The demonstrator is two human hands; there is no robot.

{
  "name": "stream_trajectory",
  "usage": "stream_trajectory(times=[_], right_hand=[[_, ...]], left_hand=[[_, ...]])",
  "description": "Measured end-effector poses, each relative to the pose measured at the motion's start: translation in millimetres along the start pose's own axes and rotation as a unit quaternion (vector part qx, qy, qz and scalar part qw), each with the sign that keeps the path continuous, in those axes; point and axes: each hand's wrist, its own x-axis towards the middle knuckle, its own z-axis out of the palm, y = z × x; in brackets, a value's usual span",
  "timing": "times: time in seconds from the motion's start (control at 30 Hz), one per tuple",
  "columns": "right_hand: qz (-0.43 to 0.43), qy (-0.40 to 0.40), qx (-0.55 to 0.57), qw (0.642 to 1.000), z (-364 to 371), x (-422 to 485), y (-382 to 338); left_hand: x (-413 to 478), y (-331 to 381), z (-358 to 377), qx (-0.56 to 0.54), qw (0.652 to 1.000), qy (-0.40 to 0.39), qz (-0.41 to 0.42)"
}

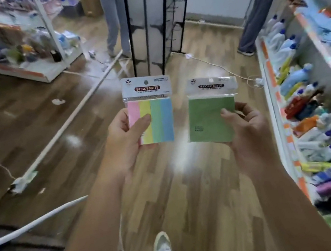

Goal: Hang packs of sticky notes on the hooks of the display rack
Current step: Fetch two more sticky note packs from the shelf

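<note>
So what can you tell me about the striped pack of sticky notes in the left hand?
The striped pack is a clear plastic sleeve over a pad with four upright bands: pink, yellow, green, blue. Its white header reads STICKY NOTE on a red oval, with a hang hole above. It is upright, facing the camera, over the wooden floor, short of the black rack. The left hand grips its lower left side, thumb across the front. It hangs on no hook yet.

Striped sticky-note pack (152, 117): pink, yellow, green, blue vertical bands; white header, red label. Green sticky-note pack (210, 117): plain green; white header, black label. Display rack (149, 18): black frame.
</note>
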Motion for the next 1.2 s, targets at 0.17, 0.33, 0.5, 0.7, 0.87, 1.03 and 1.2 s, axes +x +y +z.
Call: stream_trajectory(times=[0.17, 0.33, 0.5, 0.7, 0.87, 1.03, 1.2], right_hand=[[-0.008, 0.005, 0.025, 1.000, 12.6, 102.8, -18.5], [0.003, 0.010, 0.038, 0.999, 19.7, 192.5, -12.4], [-0.001, 0.008, 0.055, 0.998, 25.3, 300.9, -5.8], [-0.017, -0.024, 0.066, 0.997, 14.7, 460.2, -18.0], [-0.039, -0.045, 0.053, 0.997, 17.8, 581.8, -48.0], [-0.042, -0.047, 0.052, 0.997, 26.7, 690.4, -60.5], [-0.059, -0.049, 0.038, 0.996, 47.3, 810.4, -65.5]], left_hand=[[111.8, 16.2, 38.1, -0.003, 0.999, -0.034, 0.010], [202.7, 20.1, 69.7, -0.003, 0.999, -0.049, 0.007], [301.6, 13.6, 106.6, -0.010, 0.999, -0.035, 0.006], [434.5, 18.9, 186.1, 0.012, 1.000, -0.016, 0.023], [531.7, 40.9, 241.7, 0.021, 0.998, 0.010, 0.055], [630.9, 47.7, 278.9, 0.047, 0.989, 0.065, 0.124], [744.7, 55.9, 312.6, 0.078, 0.972, 0.084, 0.204]])
